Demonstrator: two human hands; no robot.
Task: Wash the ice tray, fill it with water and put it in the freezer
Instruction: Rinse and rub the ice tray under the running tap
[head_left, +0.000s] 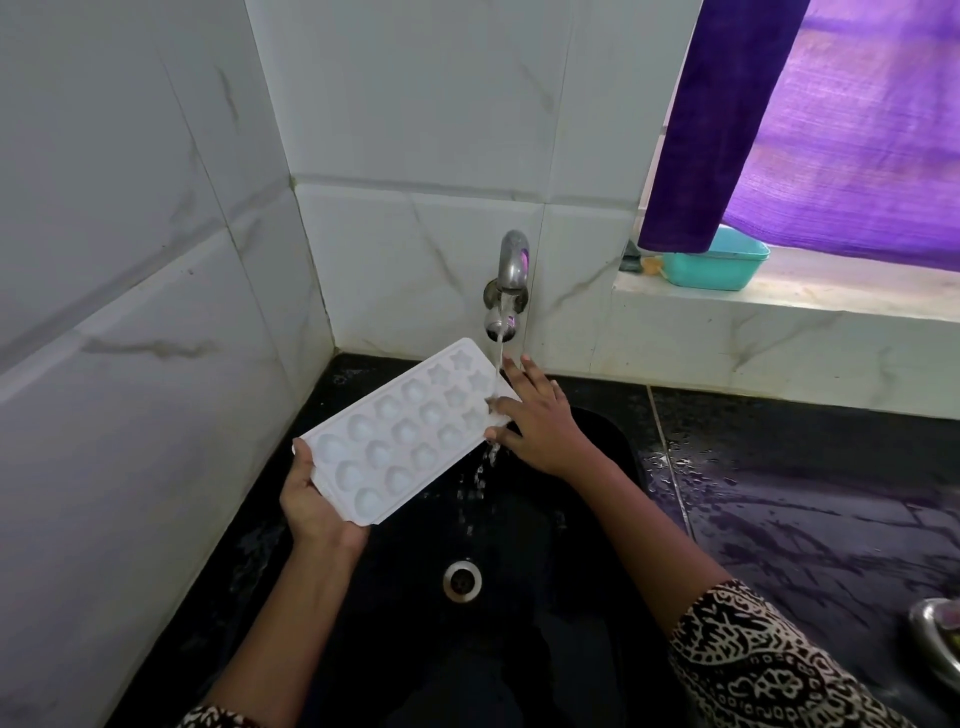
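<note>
tray: you have the ice tray (400, 431) over the black sink (582, 525), cavities facing up, its far end raised toward the tap (511, 265) and its near end lower.
left hand: your left hand (311, 506) grips the near short end, palm beneath and thumb hooked over the rim. it seems to carry the weight and set the tilt.
right hand: your right hand (540, 421) lies spread on the far end, fingers straight and thumb along the edge. it looks placed for rubbing the star cavities and steadying, not for clamping.
water: the stream (500, 358) lands on the far corner just beside your right fingers, then falls off the edge into the sink.
why the tilt: likely so rinse water runs along the rows and drains rather than pools.
stage: judged as washing; filling not yet begun.
next: level the tray before filling, or the low cavities will spill.
surroundings: wet dark counter (805, 493) to your right; teal tub (722, 265) on the sill under a purple curtain (831, 130).
</note>
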